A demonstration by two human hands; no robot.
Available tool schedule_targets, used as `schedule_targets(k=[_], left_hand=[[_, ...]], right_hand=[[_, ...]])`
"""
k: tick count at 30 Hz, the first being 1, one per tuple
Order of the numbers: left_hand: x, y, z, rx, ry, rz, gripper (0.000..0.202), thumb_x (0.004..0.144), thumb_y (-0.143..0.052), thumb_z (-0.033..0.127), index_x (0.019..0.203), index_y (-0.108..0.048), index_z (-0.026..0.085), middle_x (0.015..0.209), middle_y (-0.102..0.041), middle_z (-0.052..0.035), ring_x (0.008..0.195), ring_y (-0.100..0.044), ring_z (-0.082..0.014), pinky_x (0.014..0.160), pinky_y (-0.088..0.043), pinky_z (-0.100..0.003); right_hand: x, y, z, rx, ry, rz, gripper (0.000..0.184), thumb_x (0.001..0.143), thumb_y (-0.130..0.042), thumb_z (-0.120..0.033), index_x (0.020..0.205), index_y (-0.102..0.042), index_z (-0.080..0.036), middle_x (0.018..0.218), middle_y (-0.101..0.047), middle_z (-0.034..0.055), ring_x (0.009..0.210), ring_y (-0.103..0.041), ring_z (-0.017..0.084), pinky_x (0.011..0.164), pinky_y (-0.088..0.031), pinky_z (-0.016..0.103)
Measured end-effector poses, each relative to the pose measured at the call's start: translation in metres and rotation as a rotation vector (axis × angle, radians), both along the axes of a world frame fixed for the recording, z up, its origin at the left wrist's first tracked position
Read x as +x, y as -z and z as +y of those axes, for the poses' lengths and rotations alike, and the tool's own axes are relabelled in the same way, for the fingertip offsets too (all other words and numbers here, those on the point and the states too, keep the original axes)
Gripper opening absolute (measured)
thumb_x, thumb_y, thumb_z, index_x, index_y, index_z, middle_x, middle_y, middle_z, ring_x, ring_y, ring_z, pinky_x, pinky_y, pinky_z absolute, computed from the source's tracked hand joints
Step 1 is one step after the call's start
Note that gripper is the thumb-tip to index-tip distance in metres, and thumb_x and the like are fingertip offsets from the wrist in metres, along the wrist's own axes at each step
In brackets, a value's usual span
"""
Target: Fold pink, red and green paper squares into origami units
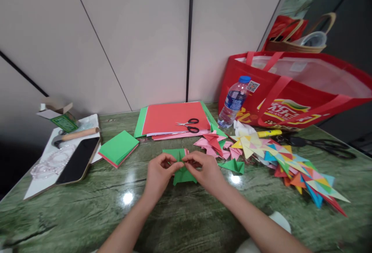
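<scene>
Both my hands meet at a creased green sheet of origami paper (pixel 184 175) over the front middle of the table. My left hand (pixel 162 171) pinches it from the left, thumb and fingertip together at its centre. From the other side my right hand (pixel 203 169) pinches the same spot, its fingertips touching the left ones. A bit of pink paper shows behind the right fingers. Just right of my right hand lies a folded green paper piece (pixel 234 166). Beyond it sits a small heap of pink and red folded pieces (pixel 213 144).
Behind my hands, scissors (pixel 192 125) lie on a stack of red paper (pixel 174 115). Left are green sheets (pixel 119 146), a phone (pixel 78 162) and a hammer (pixel 77 135). Right are a water bottle (pixel 232 104), a red bag (pixel 261 90) and a multicoloured folded-paper chain (pixel 302 171).
</scene>
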State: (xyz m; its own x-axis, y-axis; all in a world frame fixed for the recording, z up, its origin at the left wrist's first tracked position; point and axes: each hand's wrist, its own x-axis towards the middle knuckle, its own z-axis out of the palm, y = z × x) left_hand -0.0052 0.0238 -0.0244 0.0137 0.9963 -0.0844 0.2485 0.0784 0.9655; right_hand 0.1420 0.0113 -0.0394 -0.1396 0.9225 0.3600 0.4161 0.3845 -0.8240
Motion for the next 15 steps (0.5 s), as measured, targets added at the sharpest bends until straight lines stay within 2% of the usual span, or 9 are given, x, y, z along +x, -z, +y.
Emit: schedule_targets(k=[5, 15], left_hand=[[0.0011, 0.0026, 0.0007, 0.059, 0.035, 0.041, 0.019, 0.058, -0.068, 0.030, 0.059, -0.058, 0.013, 0.050, -0.051, 0.0036, 0.044, -0.042, -0.0072, 0.041, -0.037, -0.017], [0.0014, 0.0060, -0.0014, 0.083, 0.103, 0.065, 0.015, 0.064, -0.064, 0.032, 0.065, -0.062, 0.017, 0.051, -0.057, 0.0016, 0.045, -0.050, -0.0116, 0.044, -0.039, -0.020]], right_hand=[[0.0003, -0.0009, -0.0020, 0.071, -0.009, -0.046, 0.016, 0.074, -0.052, -0.008, 0.082, -0.062, -0.018, 0.073, -0.059, 0.0026, 0.063, -0.055, 0.013, 0.058, -0.044, 0.023], [-0.0006, 0.0007, -0.0014, 0.013, -0.029, -0.007, 0.011, 0.074, -0.052, -0.013, 0.081, -0.058, -0.020, 0.069, -0.057, 0.0014, 0.060, -0.054, 0.014, 0.055, -0.043, 0.024]])
